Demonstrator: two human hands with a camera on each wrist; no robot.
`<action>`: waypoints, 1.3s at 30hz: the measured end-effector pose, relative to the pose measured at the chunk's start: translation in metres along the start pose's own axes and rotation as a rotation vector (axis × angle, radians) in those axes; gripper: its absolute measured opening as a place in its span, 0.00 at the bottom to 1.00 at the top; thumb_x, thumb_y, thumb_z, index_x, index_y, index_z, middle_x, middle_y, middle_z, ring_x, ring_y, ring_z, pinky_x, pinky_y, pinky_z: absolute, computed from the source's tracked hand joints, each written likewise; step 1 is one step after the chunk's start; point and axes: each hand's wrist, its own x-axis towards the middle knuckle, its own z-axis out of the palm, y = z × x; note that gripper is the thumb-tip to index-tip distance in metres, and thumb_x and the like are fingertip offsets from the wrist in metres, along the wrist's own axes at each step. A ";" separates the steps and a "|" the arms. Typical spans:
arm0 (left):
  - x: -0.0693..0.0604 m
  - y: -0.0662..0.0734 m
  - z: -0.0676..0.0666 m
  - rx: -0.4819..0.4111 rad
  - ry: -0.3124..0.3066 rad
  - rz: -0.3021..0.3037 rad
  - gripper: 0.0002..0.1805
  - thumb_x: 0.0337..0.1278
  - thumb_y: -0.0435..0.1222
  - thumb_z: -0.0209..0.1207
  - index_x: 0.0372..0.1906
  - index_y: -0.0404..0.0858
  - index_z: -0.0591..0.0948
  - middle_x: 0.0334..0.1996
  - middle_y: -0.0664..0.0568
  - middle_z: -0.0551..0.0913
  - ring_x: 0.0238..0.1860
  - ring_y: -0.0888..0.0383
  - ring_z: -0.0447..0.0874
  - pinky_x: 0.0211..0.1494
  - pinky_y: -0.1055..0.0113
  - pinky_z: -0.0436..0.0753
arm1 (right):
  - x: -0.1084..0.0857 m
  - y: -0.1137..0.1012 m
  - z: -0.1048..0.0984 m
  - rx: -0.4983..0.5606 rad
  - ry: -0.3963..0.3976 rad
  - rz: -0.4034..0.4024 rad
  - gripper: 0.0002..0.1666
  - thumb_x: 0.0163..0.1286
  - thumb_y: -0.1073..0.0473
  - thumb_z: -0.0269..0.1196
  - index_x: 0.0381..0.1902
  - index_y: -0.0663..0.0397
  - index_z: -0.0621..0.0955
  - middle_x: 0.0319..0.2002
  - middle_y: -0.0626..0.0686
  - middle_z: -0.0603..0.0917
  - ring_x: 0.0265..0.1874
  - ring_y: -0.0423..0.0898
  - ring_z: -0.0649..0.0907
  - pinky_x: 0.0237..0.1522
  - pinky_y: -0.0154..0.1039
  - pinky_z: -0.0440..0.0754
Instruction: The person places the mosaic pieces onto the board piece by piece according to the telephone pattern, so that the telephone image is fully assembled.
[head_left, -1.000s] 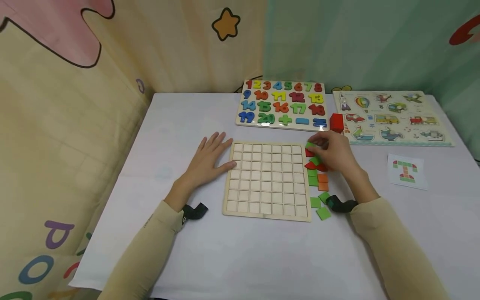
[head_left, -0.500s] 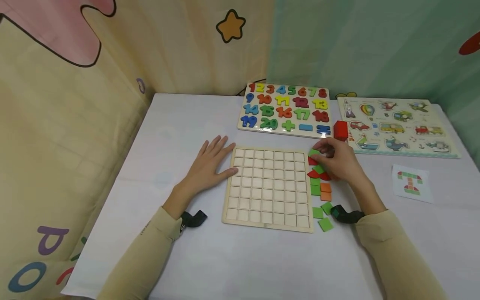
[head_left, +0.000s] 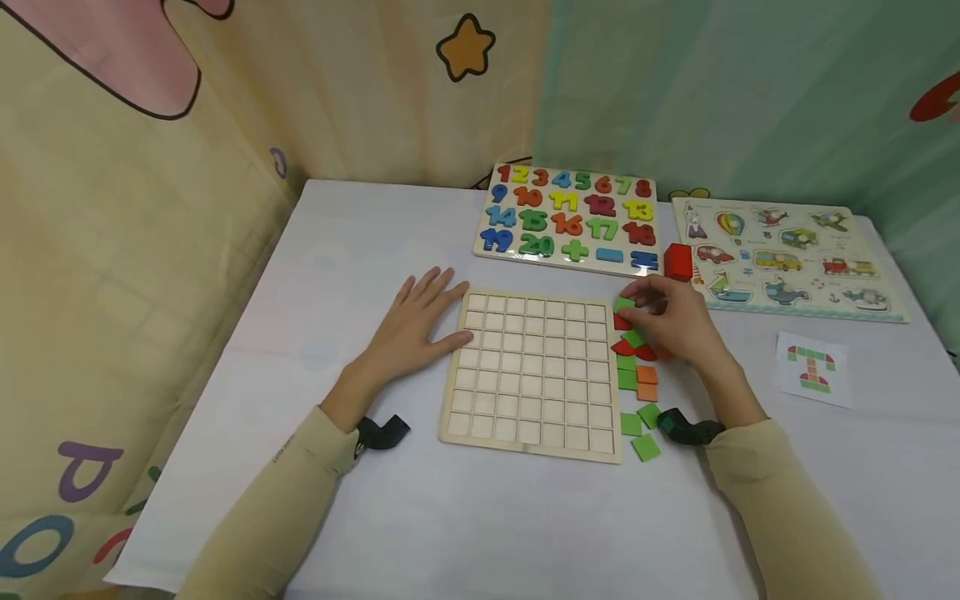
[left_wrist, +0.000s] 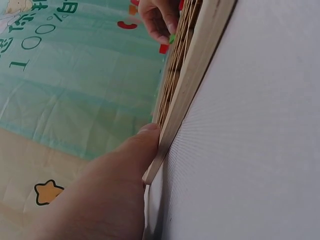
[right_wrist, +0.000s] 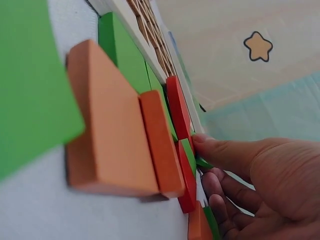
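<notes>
My left hand point(head_left: 408, 333) lies spread at the left side of the wooden grid board point(head_left: 528, 375), its thumb resting on the frame's edge. In the left wrist view the thumb point(left_wrist: 135, 150) touches the board's rim. My right hand point(head_left: 671, 321) is at the board's upper right corner, thumb and index finger pinching a small green tile point(head_left: 624, 305). In the right wrist view the thumb point(right_wrist: 225, 152) is close to a red piece point(right_wrist: 178, 107), the other fingers curled below it. Red curved pieces point(head_left: 622, 347) and orange squares point(head_left: 647, 375) lie beside the board.
Several green squares point(head_left: 647, 447) are scattered lower right of the board. Behind it stand a number puzzle point(head_left: 567, 221), a red block point(head_left: 678, 262) and a vehicle puzzle point(head_left: 787, 258). A pattern card point(head_left: 813, 368) lies at the right on the white tablecloth point(head_left: 360, 517).
The head view has shifted slightly. My left hand stays on the board's edge, and my right hand keeps to the same corner. An orange piece now shows under the right hand.
</notes>
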 end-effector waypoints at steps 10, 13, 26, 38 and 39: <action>0.003 0.004 0.003 -0.006 -0.015 -0.012 0.44 0.69 0.63 0.58 0.83 0.50 0.63 0.86 0.47 0.53 0.87 0.46 0.42 0.88 0.45 0.39 | -0.003 0.001 -0.005 0.018 -0.022 -0.007 0.19 0.73 0.56 0.70 0.58 0.57 0.83 0.51 0.63 0.84 0.47 0.54 0.79 0.41 0.25 0.74; 0.006 0.003 0.006 -0.010 -0.014 -0.001 0.44 0.70 0.64 0.57 0.84 0.50 0.62 0.86 0.48 0.53 0.87 0.46 0.41 0.88 0.44 0.39 | -0.002 0.003 -0.007 0.010 -0.020 0.008 0.19 0.74 0.56 0.70 0.59 0.57 0.84 0.51 0.62 0.84 0.47 0.54 0.79 0.40 0.25 0.74; 0.005 0.002 0.000 -0.028 0.021 -0.002 0.41 0.67 0.63 0.59 0.80 0.52 0.69 0.85 0.46 0.57 0.87 0.45 0.44 0.87 0.39 0.40 | 0.001 0.006 -0.001 0.030 -0.022 -0.003 0.19 0.75 0.54 0.69 0.58 0.57 0.84 0.48 0.60 0.83 0.44 0.52 0.77 0.38 0.26 0.75; 0.014 0.013 0.001 -0.143 0.006 -0.098 0.39 0.63 0.60 0.65 0.73 0.46 0.74 0.84 0.45 0.58 0.87 0.44 0.43 0.86 0.38 0.33 | 0.001 -0.031 -0.013 0.083 0.003 0.016 0.16 0.78 0.54 0.65 0.57 0.55 0.85 0.54 0.58 0.87 0.52 0.52 0.83 0.47 0.27 0.77; 0.014 0.015 0.001 -0.151 0.005 -0.106 0.39 0.63 0.60 0.66 0.73 0.46 0.74 0.84 0.44 0.58 0.87 0.44 0.42 0.86 0.38 0.33 | 0.003 -0.040 -0.010 0.095 -0.005 0.009 0.15 0.78 0.54 0.65 0.57 0.55 0.85 0.53 0.58 0.87 0.52 0.52 0.84 0.48 0.28 0.78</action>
